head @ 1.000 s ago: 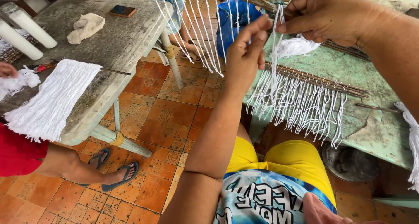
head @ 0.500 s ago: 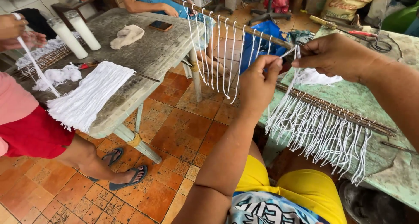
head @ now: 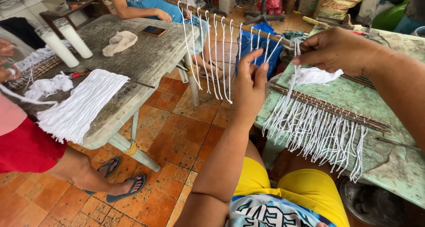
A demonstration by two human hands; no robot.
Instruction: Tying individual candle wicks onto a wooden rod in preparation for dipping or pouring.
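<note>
- Above the green table (head: 354,98), the right hand (head: 338,50) reaches in from the right, wrist raised, fingers curled together and clamped on a white cord (head: 295,59) at a long stick (head: 230,21).
- Left hand (head: 249,87) rises on a long forearm from below, fingers upright and close together, tips at a cord strand beside the stick; whether they pinch it cannot be told.
- More cords hang looped along the stick, and a fringe (head: 314,129) lies on thin rods (head: 332,107) on the table.
- Across the tiled floor, a grey table (head: 141,59) bears a white yarn bundle (head: 77,105), two candles (head: 64,41), a cloth and a phone.
</note>
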